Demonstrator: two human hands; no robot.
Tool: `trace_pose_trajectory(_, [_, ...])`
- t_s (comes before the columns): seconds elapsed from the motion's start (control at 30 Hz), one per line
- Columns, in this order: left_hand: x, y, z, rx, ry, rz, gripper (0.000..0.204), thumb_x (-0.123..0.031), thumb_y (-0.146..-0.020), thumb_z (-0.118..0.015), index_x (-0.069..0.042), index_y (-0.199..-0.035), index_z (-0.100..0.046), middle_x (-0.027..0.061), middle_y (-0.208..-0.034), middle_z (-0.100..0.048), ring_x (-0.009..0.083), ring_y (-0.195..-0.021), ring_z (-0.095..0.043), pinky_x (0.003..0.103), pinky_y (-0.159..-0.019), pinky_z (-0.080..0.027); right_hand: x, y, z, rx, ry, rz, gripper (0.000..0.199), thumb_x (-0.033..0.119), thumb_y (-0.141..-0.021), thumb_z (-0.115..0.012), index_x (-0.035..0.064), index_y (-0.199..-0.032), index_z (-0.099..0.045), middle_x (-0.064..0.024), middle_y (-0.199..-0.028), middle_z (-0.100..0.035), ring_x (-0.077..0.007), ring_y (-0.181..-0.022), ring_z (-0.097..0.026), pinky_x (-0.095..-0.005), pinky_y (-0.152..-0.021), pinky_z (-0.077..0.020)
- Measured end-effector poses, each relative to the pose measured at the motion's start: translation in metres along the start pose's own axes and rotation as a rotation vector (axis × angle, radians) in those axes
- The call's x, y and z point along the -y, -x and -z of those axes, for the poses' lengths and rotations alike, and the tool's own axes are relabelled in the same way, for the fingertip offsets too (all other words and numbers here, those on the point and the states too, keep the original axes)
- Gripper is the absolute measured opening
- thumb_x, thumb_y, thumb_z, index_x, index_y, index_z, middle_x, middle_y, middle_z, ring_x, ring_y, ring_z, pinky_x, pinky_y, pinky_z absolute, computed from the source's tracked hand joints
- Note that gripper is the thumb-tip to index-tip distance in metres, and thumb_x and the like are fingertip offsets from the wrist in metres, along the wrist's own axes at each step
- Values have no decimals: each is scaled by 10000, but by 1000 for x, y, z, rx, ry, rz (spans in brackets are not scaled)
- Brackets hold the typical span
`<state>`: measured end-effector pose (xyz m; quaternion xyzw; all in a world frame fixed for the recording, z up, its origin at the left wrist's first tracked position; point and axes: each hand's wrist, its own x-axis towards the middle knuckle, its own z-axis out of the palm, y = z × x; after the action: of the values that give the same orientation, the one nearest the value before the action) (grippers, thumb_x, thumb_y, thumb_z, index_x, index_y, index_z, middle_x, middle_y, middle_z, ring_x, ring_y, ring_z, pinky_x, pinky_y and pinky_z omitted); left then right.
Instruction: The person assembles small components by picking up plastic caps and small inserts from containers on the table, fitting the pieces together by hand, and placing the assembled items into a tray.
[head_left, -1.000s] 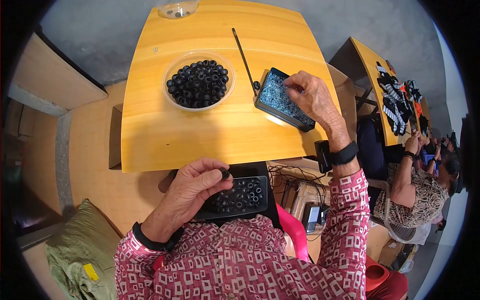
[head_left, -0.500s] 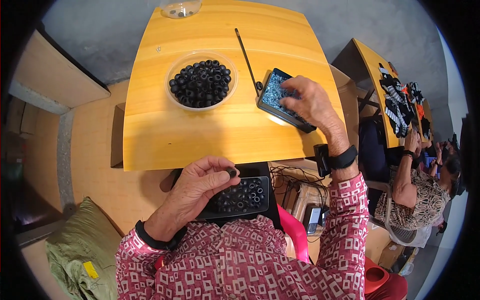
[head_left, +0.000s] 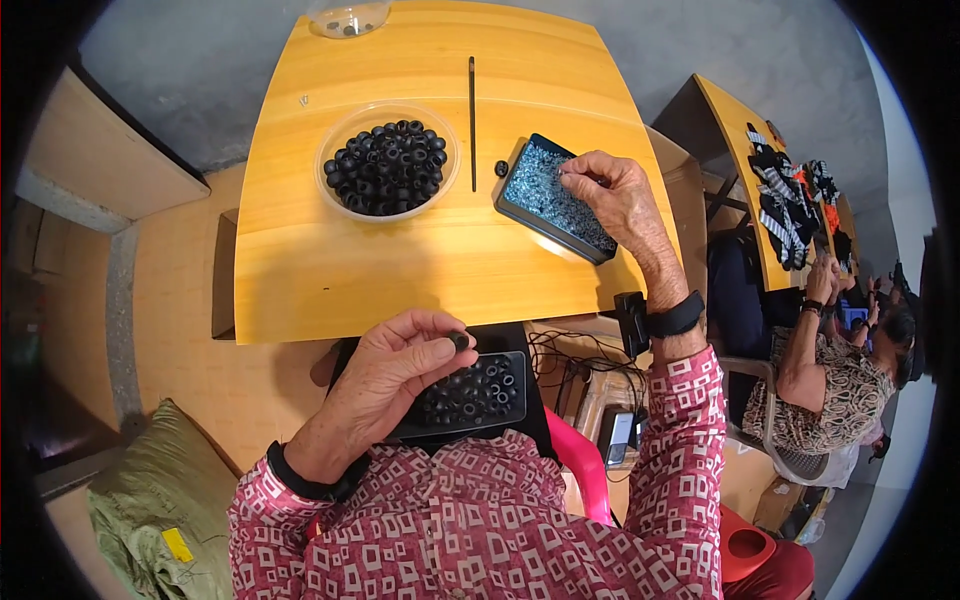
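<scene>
A yellow wooden bench (head_left: 330, 280) stands on a grey concrete floor (head_left: 200, 60). A second yellow bench (head_left: 735, 125) stands to the right, where another person (head_left: 830, 380) sits. An olive-green cloth bundle (head_left: 150, 490) lies lower left; a pink plastic chair (head_left: 590, 470) shows below

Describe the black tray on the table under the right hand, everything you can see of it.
The black tray is a shallow rectangle with a raised dark rim, plastic by the look of it, filled with tiny pale blue-grey pieces. It lies flat but skewed on the yellow wooden table, near its right edge. The right hand reaches over its far end, fingertips among the pieces. One loose black ring lies just beside its left corner.
</scene>
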<state>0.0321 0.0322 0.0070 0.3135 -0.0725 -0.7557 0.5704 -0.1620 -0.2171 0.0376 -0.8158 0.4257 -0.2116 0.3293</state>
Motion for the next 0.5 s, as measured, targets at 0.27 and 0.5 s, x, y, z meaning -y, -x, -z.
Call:
trace_pose_trajectory(0.27, [-2,-5,-4,-4,-14,-38,206,-27,-878,-639,2,-1076,-591,96,-1030,-638,179,-970,-642,270,-917,-513,22,15,-2,-44,-259,-70,117,57,-835,-677,-15,-927,-684,-48,-772,-664,-94,-717,-598,-255,-671,-495])
trace_pose_trajectory(0.5, [2,-15,-8,44,20,-135,219,-23,-888,-623,-4,-1103,-585,88,-1040,-631,176,-1004,-627,303,-954,-508,84,80,-22,62,84,490,160,-5,-776,-654,-27,-934,-649,-133,-825,-631,-277,-753,-627,-331,-667,-512])
